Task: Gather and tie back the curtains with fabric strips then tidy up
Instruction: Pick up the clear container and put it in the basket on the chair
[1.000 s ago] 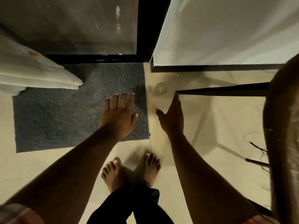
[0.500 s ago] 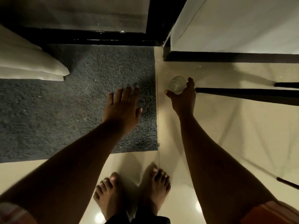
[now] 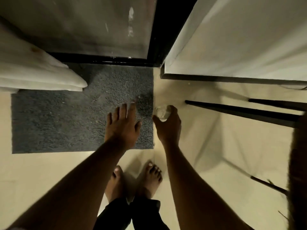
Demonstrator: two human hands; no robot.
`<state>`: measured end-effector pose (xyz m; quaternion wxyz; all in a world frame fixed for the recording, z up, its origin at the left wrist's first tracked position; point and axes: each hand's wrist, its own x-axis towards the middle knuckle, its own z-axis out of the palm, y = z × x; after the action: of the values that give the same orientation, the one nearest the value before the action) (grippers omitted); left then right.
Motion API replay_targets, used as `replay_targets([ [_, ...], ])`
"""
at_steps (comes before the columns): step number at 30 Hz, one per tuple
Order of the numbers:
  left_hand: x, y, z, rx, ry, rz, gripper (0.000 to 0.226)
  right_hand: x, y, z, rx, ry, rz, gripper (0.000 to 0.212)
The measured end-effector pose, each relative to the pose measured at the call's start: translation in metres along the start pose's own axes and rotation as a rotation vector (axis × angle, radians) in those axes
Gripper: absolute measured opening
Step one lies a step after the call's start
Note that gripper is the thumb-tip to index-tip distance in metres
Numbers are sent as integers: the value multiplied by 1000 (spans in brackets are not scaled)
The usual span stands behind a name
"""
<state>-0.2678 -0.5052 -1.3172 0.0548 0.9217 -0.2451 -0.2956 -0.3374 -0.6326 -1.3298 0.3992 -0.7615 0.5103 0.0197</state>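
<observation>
**A:** What's largest here?
**B:** The dark-framed glass door (image 3: 83,27). Left of it hangs the pale curtain (image 3: 38,72) in soft, rounded folds. I'd judge it light, limp cloth, so gather it around the folds higher up, out of view.

**A:** Below it?
**B:** A grey doormat (image 3: 66,122), rectangular, with a coarse nubbly pile.

**A:** The hands?
**B:** The left hand (image 3: 122,128) is spread over the mat, holding nothing. The right hand (image 3: 169,125) curls thumb and fingers round a small clear tumbler (image 3: 162,112) just off the mat's right edge. I can't tell if it's lifted. It's smooth, breakable and likely slippery, so grip the sidewall.
</observation>
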Motion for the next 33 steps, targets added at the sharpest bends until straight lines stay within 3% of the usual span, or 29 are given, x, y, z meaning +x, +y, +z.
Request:
replay_targets([
  [4, -106, 23, -88, -48, -36, -70, 70, -105, -59, -79, 10, -114, -24, 55],
  [9, -209, 51, -164, -93, -9, -142, 71, -191, -113, -162, -14, -145, -80, 69],
  [16, -348, 99, -249, -125, 81, -114, 71, -313, -146, -282, 16, -132, -118, 56],
  [25, -448, 163, -289, -122, 241, 61, 71, -396, -131, -392, -9, 47, -355, 56],
  [28, -462, 186, -282, -105, 227, 113, 71, -401, -113, -425, -58, 58, -304, 66],
  [33, -475, 224, -271, -104, 209, 144, 69, -395, -81, -466, -84, 124, -281, 62],
])
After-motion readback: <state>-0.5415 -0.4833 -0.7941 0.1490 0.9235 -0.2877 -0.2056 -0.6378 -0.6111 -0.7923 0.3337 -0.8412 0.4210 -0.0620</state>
